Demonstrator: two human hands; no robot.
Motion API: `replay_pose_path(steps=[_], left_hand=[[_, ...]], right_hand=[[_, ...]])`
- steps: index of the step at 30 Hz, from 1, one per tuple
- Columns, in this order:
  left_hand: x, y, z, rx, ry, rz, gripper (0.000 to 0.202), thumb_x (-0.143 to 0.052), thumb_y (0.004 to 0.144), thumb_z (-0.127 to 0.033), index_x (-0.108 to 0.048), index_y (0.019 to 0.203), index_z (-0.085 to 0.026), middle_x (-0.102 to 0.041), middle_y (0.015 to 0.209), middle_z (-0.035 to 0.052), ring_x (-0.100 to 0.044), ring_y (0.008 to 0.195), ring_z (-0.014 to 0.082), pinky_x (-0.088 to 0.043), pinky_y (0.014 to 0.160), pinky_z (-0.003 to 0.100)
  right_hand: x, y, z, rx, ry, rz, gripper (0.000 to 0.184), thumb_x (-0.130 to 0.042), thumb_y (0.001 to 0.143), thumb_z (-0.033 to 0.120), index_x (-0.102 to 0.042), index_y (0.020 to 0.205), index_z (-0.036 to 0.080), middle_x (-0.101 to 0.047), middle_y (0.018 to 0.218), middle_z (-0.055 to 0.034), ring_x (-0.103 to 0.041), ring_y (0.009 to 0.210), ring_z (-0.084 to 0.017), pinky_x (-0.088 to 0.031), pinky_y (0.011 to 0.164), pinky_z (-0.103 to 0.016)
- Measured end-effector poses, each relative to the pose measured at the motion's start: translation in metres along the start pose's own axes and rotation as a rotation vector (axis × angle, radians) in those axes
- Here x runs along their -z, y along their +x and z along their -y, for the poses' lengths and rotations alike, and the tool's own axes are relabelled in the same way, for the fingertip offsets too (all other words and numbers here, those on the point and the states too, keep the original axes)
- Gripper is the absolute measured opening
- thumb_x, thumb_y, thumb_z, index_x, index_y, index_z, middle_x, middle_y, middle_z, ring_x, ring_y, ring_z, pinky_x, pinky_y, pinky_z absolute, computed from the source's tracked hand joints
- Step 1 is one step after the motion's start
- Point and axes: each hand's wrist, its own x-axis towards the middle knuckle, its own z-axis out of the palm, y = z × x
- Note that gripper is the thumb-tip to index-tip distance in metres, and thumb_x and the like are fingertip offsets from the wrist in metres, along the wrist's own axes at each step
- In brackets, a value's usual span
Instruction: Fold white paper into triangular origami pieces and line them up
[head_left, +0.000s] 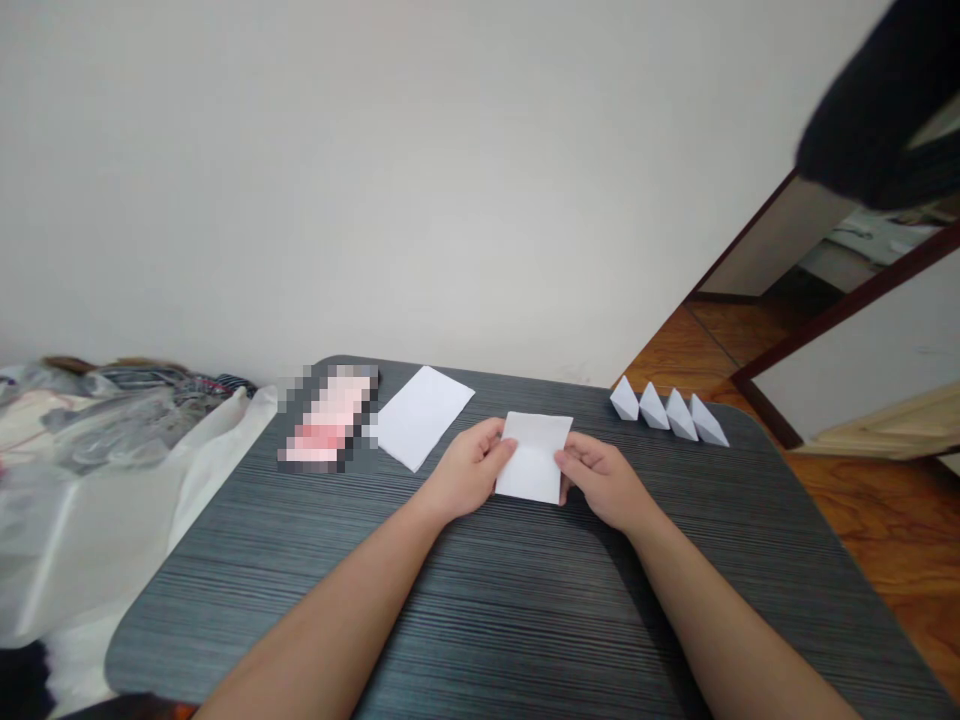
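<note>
The left hand (469, 470) and right hand (604, 482) pinch opposite edges of a folded white paper (534, 458) over the grey, finely ribbed table (225, 590). A smooth flat sheet (420, 417) lies at eleven o'clock, a blurred pink patch (326, 418) beyond it, and four crisp triangular paper wedges (669, 412) stand in a row at two o'clock.
</note>
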Motion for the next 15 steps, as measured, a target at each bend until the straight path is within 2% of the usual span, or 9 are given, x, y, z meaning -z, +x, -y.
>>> replay_pose_path(steps=[3, 5, 9, 12, 15], left_hand=[[0.0007, -0.0001, 0.0, 0.031, -0.078, 0.009, 0.026, -0.043, 0.089, -0.034, -0.052, 0.107, -0.018, -0.053, 0.066, -0.002, -0.046, 0.045, 0.0073, -0.035, 0.042, 0.018], [0.0021, -0.0002, 0.0005, 0.056, -0.102, 0.019, 0.025, -0.043, 0.089, -0.034, -0.052, 0.105, -0.018, -0.052, 0.064, -0.0025, -0.044, 0.042, 0.0066, -0.032, 0.039, 0.018], [0.0046, 0.0007, 0.0042, 0.07, -0.172, 0.051, 0.021, -0.041, 0.089, -0.029, -0.056, 0.098, -0.017, -0.053, 0.058, -0.0015, -0.052, 0.048, 0.0096, -0.036, 0.043, 0.018], [0.0049, 0.0025, 0.0078, 0.089, -0.277, 0.048, 0.018, -0.042, 0.087, -0.025, -0.056, 0.092, -0.016, -0.054, 0.057, -0.0006, -0.054, 0.05, 0.0107, -0.039, 0.045, 0.019], [0.0044, 0.0043, 0.0079, 0.075, -0.368, 0.032, 0.02, -0.042, 0.087, -0.028, -0.055, 0.096, -0.015, -0.055, 0.059, -0.0002, -0.055, 0.05, 0.0114, -0.041, 0.045, 0.021]], right_hand=[[0.0003, -0.0005, -0.0004, 0.026, 0.048, -0.026, 0.029, -0.052, 0.087, 0.033, -0.057, 0.112, 0.02, -0.062, 0.064, 0.0004, -0.059, 0.049, -0.015, -0.049, 0.047, -0.028], [0.0018, -0.0008, -0.0016, 0.042, 0.03, -0.053, 0.028, -0.052, 0.086, 0.031, -0.06, 0.111, 0.02, -0.062, 0.063, 0.0002, -0.06, 0.05, -0.015, -0.05, 0.05, -0.029], [0.0053, -0.0014, -0.0027, 0.081, -0.063, -0.076, 0.023, -0.052, 0.085, 0.023, -0.068, 0.101, 0.02, -0.066, 0.065, -0.0014, -0.061, 0.055, -0.015, -0.05, 0.057, -0.029], [0.0065, -0.0022, -0.0008, 0.1, -0.15, -0.091, 0.026, -0.05, 0.083, 0.016, -0.07, 0.099, 0.021, -0.067, 0.066, -0.0009, -0.061, 0.059, -0.015, -0.049, 0.06, -0.028], [0.0068, -0.0027, 0.0017, 0.113, -0.193, -0.1, 0.029, -0.048, 0.083, 0.015, -0.071, 0.1, 0.022, -0.07, 0.074, -0.0016, -0.062, 0.062, -0.015, -0.049, 0.062, -0.028]])
